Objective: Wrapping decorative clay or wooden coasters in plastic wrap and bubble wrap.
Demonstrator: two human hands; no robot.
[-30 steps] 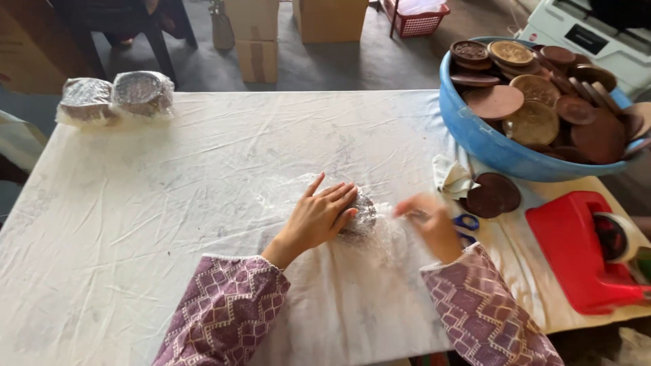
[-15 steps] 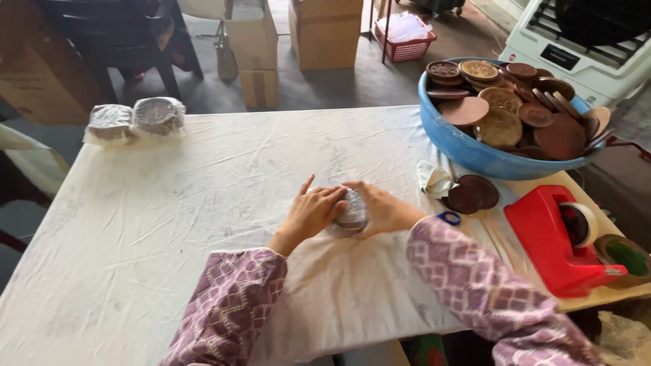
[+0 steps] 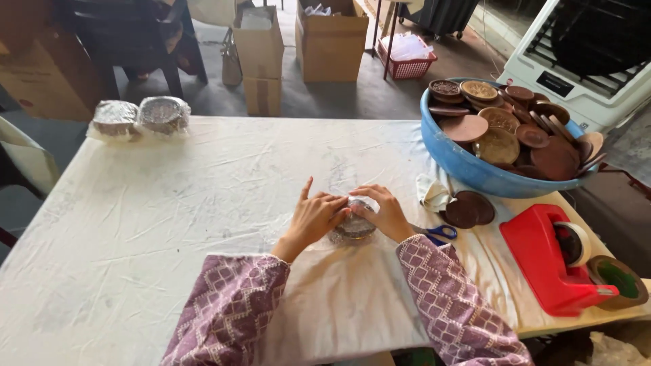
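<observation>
Now wrapped disc (image 3: 354, 227) btwn both hands, left hand (image 3: 314, 218) & right hand (image 3: 384, 211) clamped on it (plastic-covered)

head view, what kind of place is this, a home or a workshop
Probably a small packing workshop: a blue tub heaped with brown round discs, a red tape dispenser, cardboard boxes on the concrete floor, and two wrapped bundles on the cloth-covered table.

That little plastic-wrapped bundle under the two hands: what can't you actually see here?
- Head view: the clear-plastic-wrapped round bundle is mostly covered by the left hand and right hand; its contents stay unclear.
- The blue-handled scissors: blades hidden behind the right wrist.
- The two plastic-wrapped round packs are too far off to show detail.
- The green tape roll is cut off at the right edge.
</observation>
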